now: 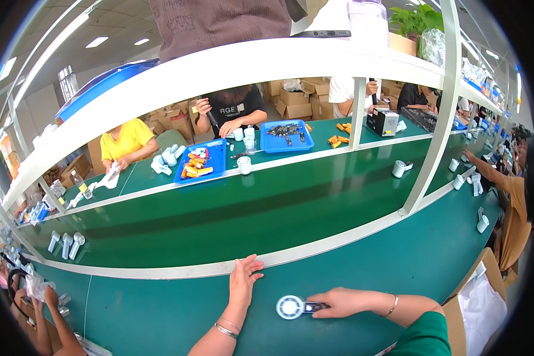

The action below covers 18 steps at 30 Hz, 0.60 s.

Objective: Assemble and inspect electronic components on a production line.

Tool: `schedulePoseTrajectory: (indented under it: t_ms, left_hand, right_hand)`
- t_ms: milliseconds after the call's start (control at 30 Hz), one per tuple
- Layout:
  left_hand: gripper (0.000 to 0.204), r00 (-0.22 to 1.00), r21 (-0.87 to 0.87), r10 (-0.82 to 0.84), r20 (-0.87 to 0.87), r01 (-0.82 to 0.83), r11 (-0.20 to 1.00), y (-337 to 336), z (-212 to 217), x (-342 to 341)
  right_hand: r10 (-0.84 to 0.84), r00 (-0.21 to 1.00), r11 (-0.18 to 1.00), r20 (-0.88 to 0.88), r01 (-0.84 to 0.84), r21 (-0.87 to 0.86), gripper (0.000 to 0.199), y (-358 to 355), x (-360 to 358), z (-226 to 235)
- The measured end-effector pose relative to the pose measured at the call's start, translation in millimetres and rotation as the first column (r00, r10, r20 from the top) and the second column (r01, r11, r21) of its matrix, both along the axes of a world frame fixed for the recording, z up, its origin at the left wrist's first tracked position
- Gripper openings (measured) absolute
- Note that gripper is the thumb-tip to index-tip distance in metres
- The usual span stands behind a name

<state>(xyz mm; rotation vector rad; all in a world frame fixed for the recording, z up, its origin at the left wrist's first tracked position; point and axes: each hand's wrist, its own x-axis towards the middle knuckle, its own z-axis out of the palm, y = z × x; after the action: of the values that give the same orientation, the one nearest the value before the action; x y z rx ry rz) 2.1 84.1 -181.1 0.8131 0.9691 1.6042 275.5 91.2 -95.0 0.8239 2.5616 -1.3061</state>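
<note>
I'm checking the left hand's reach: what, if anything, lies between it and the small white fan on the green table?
Nothing visible does. The left hand rests flat near the table's white edge strip, and only bare green table separates it from the fan. The right hand holds the fan's dark handle from the other side.

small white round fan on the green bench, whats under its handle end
The green bench top lies under the small white round fan. Its dark handle end sits beneath the right hand's fingers, which cover its tip.
</note>
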Motion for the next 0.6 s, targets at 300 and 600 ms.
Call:
schedulePoseTrajectory:
  t_ms: [300,600]
  left_hand:
    - [0.057,0.999,-0.025,0.007,-0.034,-0.008,1.000,-3.9,1.8,-7.6]
    - [0.047,0.999,-0.073,0.020,-0.047,-0.024,0.997,-10.1,2.0,-9.9]
  right_hand:
    - [-0.054,0.998,0.995,-0.011,0.055,0.077,0.043,-15.3,3.0,-12.5]
    - [-0.331,0.337,0.942,-0.881,0.170,-0.289,0.048,-34.6,-5.3,65.5]
